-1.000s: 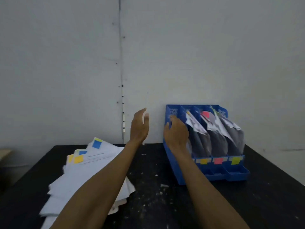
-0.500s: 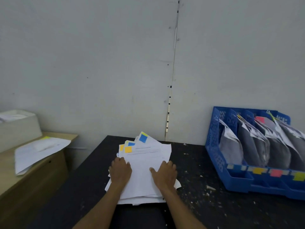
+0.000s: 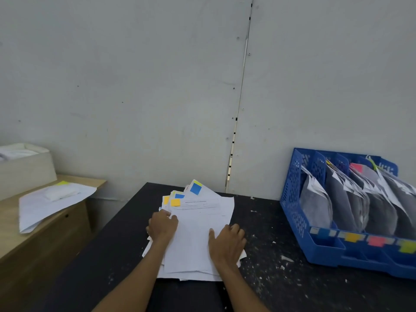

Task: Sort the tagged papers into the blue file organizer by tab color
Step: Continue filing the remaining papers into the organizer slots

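A loose stack of white tagged papers (image 3: 198, 235) lies on the black table (image 3: 281, 289), with blue and orange tabs fanned out at its far end. My left hand (image 3: 162, 226) lies on the stack's left edge with its fingers curled at the papers. My right hand (image 3: 226, 243) rests flat on the stack's right side. The blue file organizer (image 3: 297, 212) stands at the right by the wall. Its slots hold papers, and blue, orange, pink and yellow labels mark its front.
A wooden cabinet (image 3: 45, 239) stands left of the table, carrying loose sheets (image 3: 49, 201) with a yellow tab and a beige box (image 3: 24, 170). White scraps dot the tabletop. The grey wall rises right behind the table.
Both hands left the organizer and came down on the paper stack; the view swung left. In the last half second my left hand shifted up along the stack's left edge.
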`<state>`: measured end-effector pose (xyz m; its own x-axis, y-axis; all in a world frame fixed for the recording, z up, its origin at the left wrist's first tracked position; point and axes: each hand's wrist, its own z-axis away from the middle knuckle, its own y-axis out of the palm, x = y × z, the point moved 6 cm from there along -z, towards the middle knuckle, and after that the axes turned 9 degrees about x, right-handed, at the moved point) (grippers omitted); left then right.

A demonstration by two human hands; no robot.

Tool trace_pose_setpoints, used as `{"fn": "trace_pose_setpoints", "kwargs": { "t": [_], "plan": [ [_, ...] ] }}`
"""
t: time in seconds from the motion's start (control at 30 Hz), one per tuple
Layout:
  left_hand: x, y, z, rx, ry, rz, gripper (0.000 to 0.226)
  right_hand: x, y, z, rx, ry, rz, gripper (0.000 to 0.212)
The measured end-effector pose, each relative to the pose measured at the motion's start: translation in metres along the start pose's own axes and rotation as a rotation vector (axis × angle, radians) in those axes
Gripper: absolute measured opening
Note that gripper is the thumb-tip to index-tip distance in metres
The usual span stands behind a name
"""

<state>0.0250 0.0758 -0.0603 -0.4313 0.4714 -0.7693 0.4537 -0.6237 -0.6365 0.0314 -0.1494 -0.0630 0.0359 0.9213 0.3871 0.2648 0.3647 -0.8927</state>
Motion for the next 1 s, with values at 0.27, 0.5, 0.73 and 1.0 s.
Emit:
{"fn": "trace_pose_setpoints", "kwargs": {
  "t": [0.27,0.5,0.73,1.0],
  "plan": [
    [-0.015,0.005,-0.005,-0.007,0.012,-0.013,0.013,0.001,0.005,-0.002,-0.028,-0.022,-0.028,0.036],
    [-0.019,0.01,-0.003,0.024,0.031,-0.022,0.041,0.0,0.004,-0.001,-0.086,-0.065,-0.063,0.039],
    [-0.022,0.009,-0.009,0.038,-0.053,-0.129,0.035,0.002,0.002,-0.001,-0.116,-0.084,-0.083,0.041],
    [-0.029,0.018,-0.015,0.094,-0.06,-0.311,0.033,0.001,0.004,-0.003,-0.105,-0.07,-0.068,0.042]
  ]
}}
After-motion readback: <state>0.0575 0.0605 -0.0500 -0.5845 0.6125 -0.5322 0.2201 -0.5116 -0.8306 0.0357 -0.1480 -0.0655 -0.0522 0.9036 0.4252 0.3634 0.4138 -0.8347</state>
